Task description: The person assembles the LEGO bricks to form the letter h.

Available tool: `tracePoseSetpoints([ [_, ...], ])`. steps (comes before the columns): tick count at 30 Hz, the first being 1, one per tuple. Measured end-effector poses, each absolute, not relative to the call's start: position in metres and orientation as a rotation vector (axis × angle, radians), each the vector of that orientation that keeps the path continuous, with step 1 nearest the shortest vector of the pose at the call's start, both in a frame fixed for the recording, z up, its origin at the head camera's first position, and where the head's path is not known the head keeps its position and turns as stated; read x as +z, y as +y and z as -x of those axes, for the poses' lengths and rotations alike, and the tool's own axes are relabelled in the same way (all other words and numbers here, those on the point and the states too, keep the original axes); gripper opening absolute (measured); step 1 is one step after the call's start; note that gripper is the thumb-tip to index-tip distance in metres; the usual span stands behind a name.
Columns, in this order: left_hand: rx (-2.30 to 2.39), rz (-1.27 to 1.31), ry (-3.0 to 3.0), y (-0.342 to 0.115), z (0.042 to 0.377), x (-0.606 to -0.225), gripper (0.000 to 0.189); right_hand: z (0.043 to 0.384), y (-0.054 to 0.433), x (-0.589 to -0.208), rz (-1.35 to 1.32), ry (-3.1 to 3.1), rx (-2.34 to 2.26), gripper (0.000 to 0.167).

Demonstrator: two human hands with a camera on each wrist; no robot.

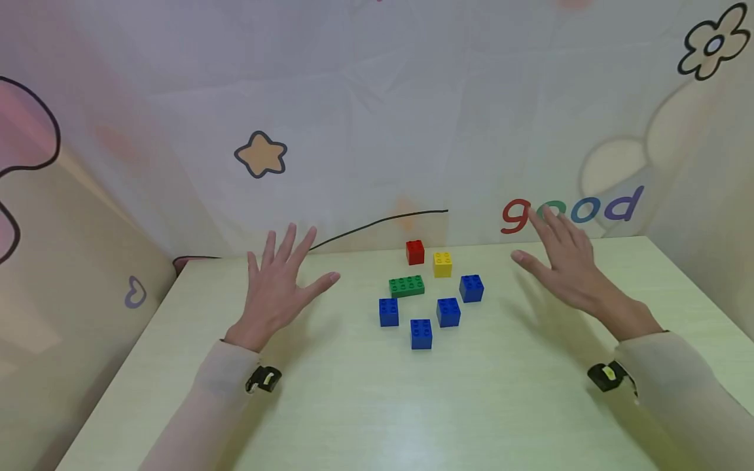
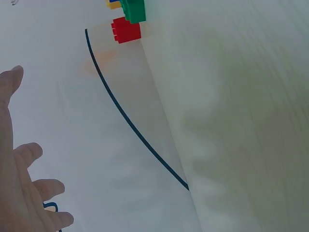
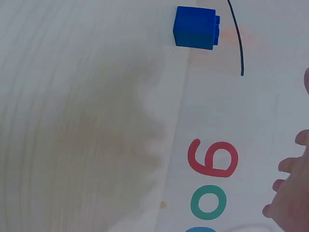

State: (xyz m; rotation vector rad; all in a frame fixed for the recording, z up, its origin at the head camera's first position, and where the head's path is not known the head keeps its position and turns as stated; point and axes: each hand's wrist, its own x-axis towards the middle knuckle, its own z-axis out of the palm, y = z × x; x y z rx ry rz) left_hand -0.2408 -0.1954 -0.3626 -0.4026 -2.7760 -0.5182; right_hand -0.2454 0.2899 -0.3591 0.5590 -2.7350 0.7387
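Observation:
Both hands hover over the table with fingers spread, holding nothing. My left hand (image 1: 273,291) is left of a group of toy building bricks; my right hand (image 1: 567,265) is to their right. At the back of the group are a red brick (image 1: 415,252) and a yellow brick (image 1: 442,265). A longer green brick (image 1: 406,286) lies in front of them. Several blue bricks (image 1: 421,334) sit nearer the front and right, studs up. The right wrist view shows one blue brick (image 3: 195,28); the left wrist view shows the red brick (image 2: 127,30) and part of the green brick (image 2: 133,9).
The pale wooden table (image 1: 353,412) meets a white printed cloth (image 1: 365,131) along its back edge. The cloth carries a star, a flower and the word "good". Another cloth wall (image 1: 76,288) closes off the left side. Each sleeve has a dark wrist device (image 1: 263,379).

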Motion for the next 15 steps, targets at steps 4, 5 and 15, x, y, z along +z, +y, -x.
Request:
tracePoseSetpoints([
  [4, -0.591, 0.427, -2.751, -0.19, 0.239, -0.361, 0.096, 0.246, 0.287, -0.355, -0.579, -2.697, 0.848, 0.082],
  [5, -0.61, 0.435, -2.741, -0.189, 0.239, -0.36, 0.096, 0.246, 0.286, -0.354, -0.574, -2.693, 0.876, 0.082],
  [15, -0.733, 0.507, -2.653, -0.174, 0.234, -0.359, 0.093, 0.242, 0.277, -0.342, -0.501, -2.673, 1.108, 0.081],
])
